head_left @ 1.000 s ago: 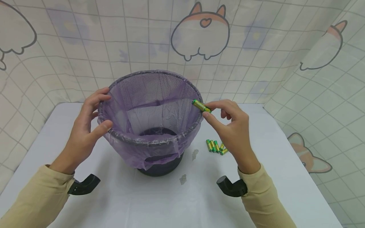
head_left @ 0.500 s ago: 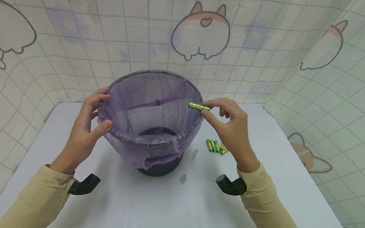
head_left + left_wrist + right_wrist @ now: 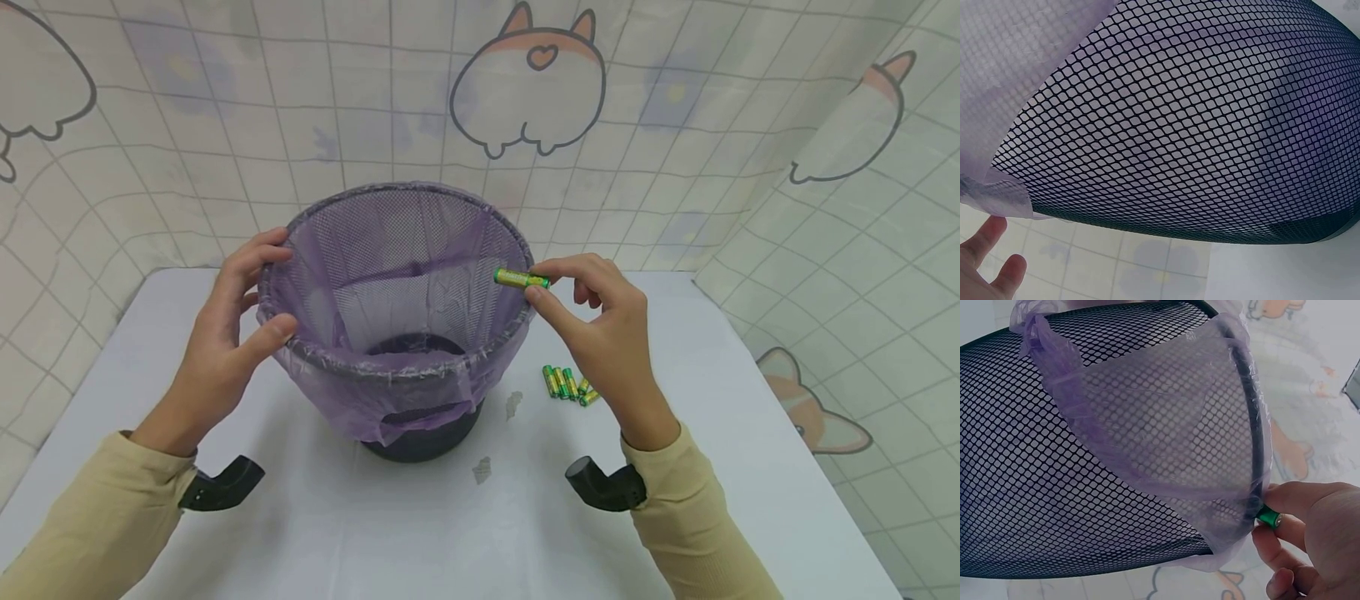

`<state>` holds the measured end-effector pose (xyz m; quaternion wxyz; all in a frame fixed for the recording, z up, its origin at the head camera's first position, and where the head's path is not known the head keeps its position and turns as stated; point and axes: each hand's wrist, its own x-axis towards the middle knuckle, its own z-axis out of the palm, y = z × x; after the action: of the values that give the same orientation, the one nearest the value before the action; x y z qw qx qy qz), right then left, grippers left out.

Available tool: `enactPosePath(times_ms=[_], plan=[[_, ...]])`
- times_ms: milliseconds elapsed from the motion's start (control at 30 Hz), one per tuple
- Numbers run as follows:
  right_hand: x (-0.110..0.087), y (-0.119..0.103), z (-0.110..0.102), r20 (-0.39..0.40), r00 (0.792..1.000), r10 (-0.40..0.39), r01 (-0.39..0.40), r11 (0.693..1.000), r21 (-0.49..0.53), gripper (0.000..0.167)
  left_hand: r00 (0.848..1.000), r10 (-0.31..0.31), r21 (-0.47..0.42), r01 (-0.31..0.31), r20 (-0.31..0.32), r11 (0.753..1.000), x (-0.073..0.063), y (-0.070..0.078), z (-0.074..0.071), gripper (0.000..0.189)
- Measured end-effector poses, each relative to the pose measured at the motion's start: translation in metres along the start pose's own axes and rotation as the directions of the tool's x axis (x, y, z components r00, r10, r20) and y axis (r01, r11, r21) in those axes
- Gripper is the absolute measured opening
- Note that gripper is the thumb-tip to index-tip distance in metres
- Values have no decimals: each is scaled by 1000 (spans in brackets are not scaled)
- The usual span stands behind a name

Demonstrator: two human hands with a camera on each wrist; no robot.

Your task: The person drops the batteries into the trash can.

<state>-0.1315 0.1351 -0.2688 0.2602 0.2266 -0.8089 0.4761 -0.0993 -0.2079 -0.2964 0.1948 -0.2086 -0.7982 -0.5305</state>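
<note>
A dark mesh wastebasket (image 3: 420, 440), lined with a purple bag (image 3: 397, 387) folded over its rim, stands on the white table. My left hand (image 3: 225, 342) grips the basket's left rim, fingertips over the edge and thumb at the front. Between thumb and index finger, my right hand (image 3: 600, 325) pinches a green and yellow battery (image 3: 517, 278) at the right rim, one end pointing over the opening. In the right wrist view the battery's green end (image 3: 1269, 517) shows between the fingers. The left wrist view has only some fingertips (image 3: 1013, 272) beside the mesh (image 3: 1179, 125).
Several more batteries (image 3: 566, 383) lie together on the table (image 3: 480, 542), right of the basket and partly behind the right hand. Two small grey patches (image 3: 482, 470) mark the tabletop. A grid-patterned curtain (image 3: 390, 100) hangs behind and at both sides.
The battery in my right hand has turned from slanted to nearly level and shifted slightly left. The right hand has edged left and up. My left hand and the basket stay in place.
</note>
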Motion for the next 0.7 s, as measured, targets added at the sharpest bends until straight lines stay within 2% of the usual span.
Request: enactPosePath(times_ms=[700], plan=[[-1, 5, -2, -25, 1000, -3, 2, 1000, -14, 20, 1000, -7, -3, 7, 2, 1000, -1, 1, 0, 55]])
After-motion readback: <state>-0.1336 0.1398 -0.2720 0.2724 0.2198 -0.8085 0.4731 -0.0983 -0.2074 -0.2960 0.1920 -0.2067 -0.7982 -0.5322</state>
